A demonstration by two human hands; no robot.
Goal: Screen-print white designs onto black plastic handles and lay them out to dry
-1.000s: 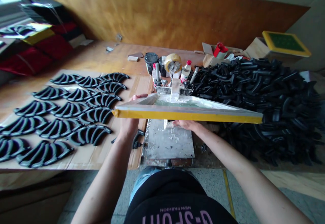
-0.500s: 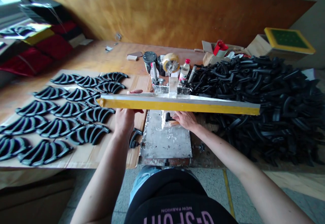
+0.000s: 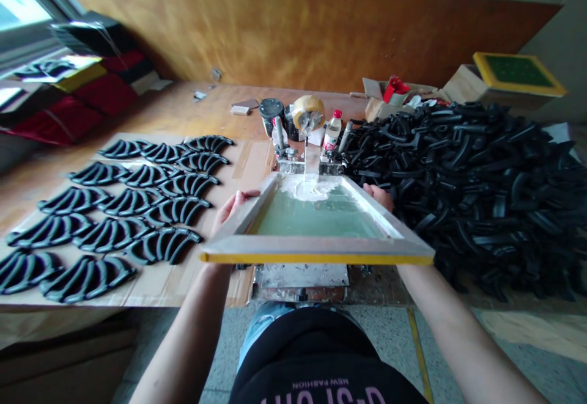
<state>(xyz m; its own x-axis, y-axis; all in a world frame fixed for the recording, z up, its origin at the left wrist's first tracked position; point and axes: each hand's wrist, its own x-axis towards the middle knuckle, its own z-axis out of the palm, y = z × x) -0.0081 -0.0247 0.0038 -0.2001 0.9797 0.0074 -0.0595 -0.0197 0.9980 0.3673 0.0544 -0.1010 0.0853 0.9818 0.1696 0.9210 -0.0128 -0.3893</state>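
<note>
A heap of black curved plastic parts (image 3: 472, 190) lies at three o'clock from the central silver, yellow-edged rectangular frame (image 3: 321, 246). The left hand (image 3: 232, 205) and right hand (image 3: 380, 195), fingers partly curled, grasp its sides at ten and two; white paste (image 3: 293, 189) sits at twelve.

Left arm (image 3: 195, 327) and right arm (image 3: 458, 327) stretch over the front edge of the worktop (image 3: 178, 104); left hand (image 3: 233, 204) and right hand (image 3: 380, 195) grip, well apart, wrists hidden.
</note>
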